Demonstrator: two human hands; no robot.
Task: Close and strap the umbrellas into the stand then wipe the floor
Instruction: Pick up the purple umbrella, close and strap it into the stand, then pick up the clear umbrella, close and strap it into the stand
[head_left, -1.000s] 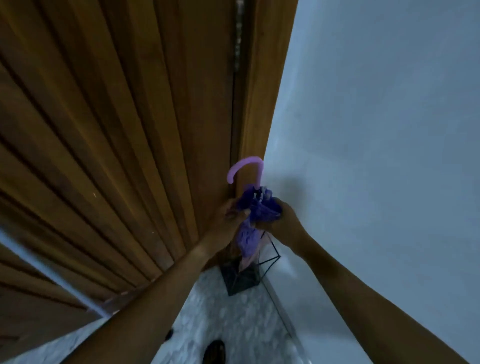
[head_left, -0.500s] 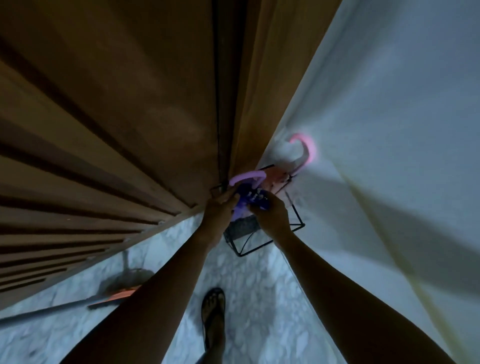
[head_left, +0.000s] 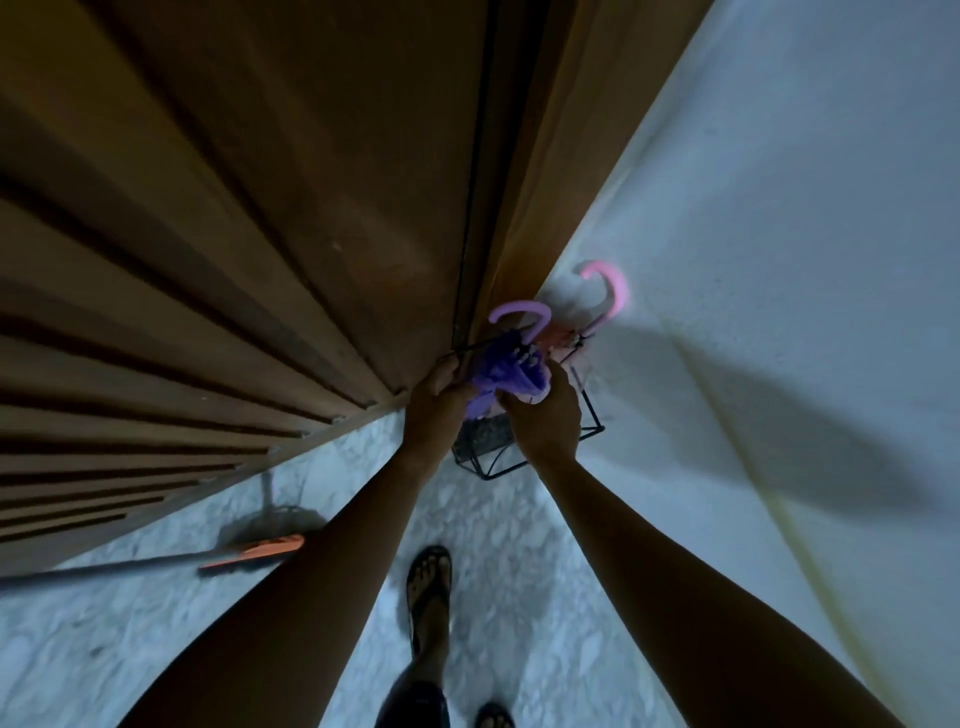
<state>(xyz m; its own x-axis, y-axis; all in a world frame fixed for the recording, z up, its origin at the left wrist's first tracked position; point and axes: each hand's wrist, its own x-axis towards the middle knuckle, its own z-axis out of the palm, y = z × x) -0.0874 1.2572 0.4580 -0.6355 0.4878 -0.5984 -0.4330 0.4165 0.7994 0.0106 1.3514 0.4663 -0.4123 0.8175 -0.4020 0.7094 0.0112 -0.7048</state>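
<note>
A closed purple umbrella (head_left: 506, 366) with a curved lilac handle stands upright in a black wire stand (head_left: 488, 449) in the corner. My left hand (head_left: 434, 402) grips its folded cloth from the left. My right hand (head_left: 548, 415) grips the same cloth from the right. Behind it, a pink umbrella (head_left: 605, 296) with a hooked pink handle leans against the white wall. Its cloth is mostly hidden behind the purple one. The strap is not visible.
A slatted wooden door (head_left: 260, 260) fills the left, and a white wall (head_left: 779, 208) the right. A mop (head_left: 254, 553) with an orange head lies on the pale marble floor (head_left: 493, 571) at the left. My sandalled foot (head_left: 428, 587) stands below the stand.
The camera tilted down, so the floor, mop and pink umbrella came into view. Both hands stay on the purple umbrella, which now sits lower in the stand.
</note>
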